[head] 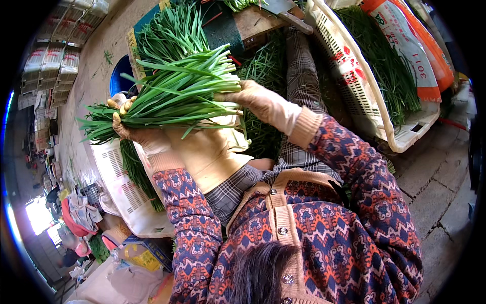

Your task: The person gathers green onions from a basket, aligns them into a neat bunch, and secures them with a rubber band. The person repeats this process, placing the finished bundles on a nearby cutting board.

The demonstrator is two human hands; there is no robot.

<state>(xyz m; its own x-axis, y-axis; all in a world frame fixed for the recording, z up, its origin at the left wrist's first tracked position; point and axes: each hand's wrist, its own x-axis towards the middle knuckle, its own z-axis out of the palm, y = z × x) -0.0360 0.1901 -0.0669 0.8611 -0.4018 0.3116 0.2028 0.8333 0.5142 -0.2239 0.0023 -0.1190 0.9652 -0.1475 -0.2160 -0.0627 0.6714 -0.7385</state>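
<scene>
A thick bunch of green garlic chives (pixel 182 87) lies across both hands above my lap, its pale cut ends to the right. My left hand (pixel 133 129), gloved, is closed around the leafy end, fingertips showing on top. My right hand (pixel 262 100), also gloved, is at the cut ends, its fingers partly hidden by the stems. Beyond the bunch, more chives (pixel 174 32) lie on a green-covered bench. A cleaver with a wooden handle (pixel 296 22) rests on the wooden board (pixel 258 21). A tan cloth (pixel 205 155) covers one thigh.
A white plastic crate (pixel 383 110) at the right holds long greens and a printed orange-and-white sack (pixel 406 45). Another white crate (pixel 114 163) stands at the left with a chive bundle. A blue bucket (pixel 121 76) is beside the bench. Loose greens (pixel 265 133) lie between my legs.
</scene>
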